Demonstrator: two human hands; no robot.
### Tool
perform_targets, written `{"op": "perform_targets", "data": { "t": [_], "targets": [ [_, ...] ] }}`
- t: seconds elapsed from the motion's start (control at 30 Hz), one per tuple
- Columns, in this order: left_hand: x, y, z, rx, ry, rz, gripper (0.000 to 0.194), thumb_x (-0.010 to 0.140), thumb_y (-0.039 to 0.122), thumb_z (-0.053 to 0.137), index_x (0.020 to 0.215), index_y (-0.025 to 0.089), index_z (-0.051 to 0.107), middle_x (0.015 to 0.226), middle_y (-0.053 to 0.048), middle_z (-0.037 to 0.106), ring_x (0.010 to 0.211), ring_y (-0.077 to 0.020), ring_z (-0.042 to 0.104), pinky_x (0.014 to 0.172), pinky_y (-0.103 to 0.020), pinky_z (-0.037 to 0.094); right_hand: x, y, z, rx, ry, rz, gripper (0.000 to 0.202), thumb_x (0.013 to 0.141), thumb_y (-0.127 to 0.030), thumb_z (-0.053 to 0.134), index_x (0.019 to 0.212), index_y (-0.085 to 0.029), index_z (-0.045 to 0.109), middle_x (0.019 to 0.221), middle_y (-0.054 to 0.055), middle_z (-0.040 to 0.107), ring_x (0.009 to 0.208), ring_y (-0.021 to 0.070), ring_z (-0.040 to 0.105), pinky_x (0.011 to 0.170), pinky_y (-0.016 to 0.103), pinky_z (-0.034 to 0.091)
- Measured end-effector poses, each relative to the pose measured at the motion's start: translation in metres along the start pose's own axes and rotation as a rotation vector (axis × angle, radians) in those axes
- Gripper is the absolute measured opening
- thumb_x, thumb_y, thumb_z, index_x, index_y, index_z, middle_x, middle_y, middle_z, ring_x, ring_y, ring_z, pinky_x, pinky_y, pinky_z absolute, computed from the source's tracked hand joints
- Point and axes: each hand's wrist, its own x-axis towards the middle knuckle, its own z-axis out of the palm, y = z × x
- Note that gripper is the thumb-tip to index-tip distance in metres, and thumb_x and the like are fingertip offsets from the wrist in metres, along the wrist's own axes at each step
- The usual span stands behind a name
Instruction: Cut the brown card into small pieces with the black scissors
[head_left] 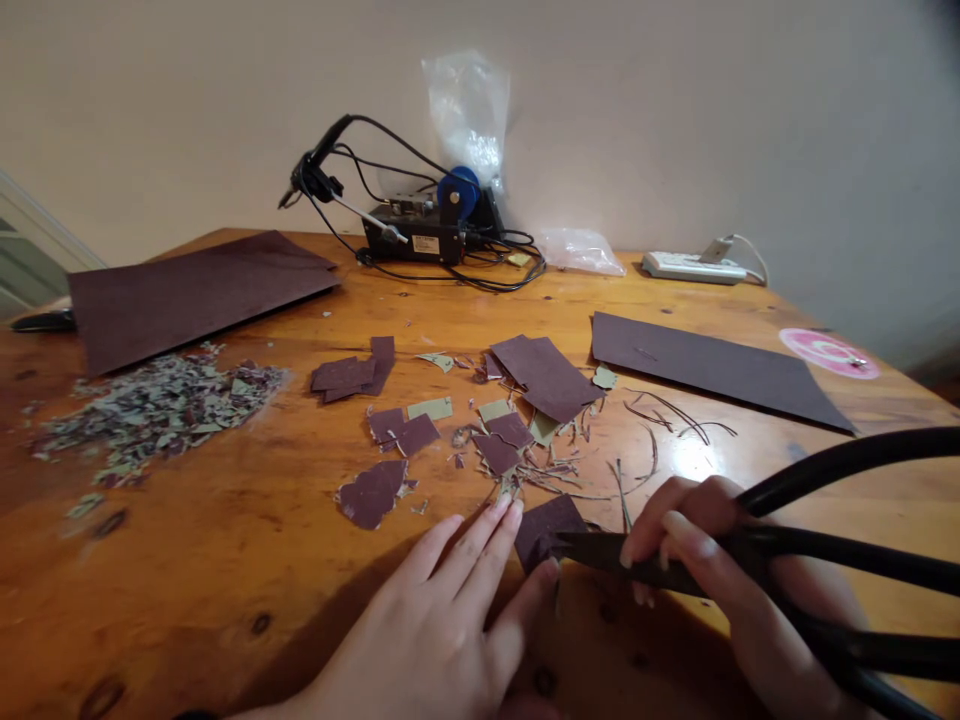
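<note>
My right hand [720,560] is wrapped round large black scissors [600,548], gripping them near the blades, with the looped handles sticking out to the right. Their tip rests on a small dark brown sheet piece [551,515], which looks like sandpaper. My left hand [450,610] lies with its fingers stretched out on the table; its thumb touches the lower edge of that piece. Just beyond the fingertips are more cut brown pieces [499,452], some showing a pale green back, and thin curled strips [559,475]. A brown cut-out with rounded edges [371,495] lies left of them.
A heap of shreds [165,410] and large brown sheets [202,290] lie on the left of the wooden table [225,560]. Another long sheet [712,370] is at right. Behind stand a black device with cables [416,235], a plastic bag [469,120] and a power strip [690,267].
</note>
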Motion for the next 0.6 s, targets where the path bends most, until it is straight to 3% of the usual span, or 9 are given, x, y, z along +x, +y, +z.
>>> {"op": "perform_targets", "data": {
  "t": [0.37,0.6],
  "targets": [
    [-0.0006,-0.0008,-0.0014,0.034,0.017,0.016,0.057,0.091,0.059,0.038,0.126,0.019,0.056,0.124,-0.015,0.062,0.116,-0.026,0.055,0.093,-0.035,0.04,-0.0009,0.0035,0.0018,-0.006,0.001,0.025,0.024,0.089,-0.03,0.044,0.069,-0.028,0.057,0.056,-0.004,0.059,0.048,0.0154,0.058,0.046,0.025,0.048],
    [0.0,-0.0013,-0.0016,-0.009,-0.012,0.013,0.056,0.091,0.059,0.039,0.128,0.021,0.055,0.123,-0.012,0.063,0.118,-0.025,0.053,0.096,-0.035,0.037,-0.0008,0.0082,0.0057,0.068,0.134,0.068,0.024,0.09,-0.03,0.047,0.07,-0.028,0.059,0.063,-0.004,0.061,0.051,0.0149,0.059,0.049,0.027,0.049]
  ]
}}
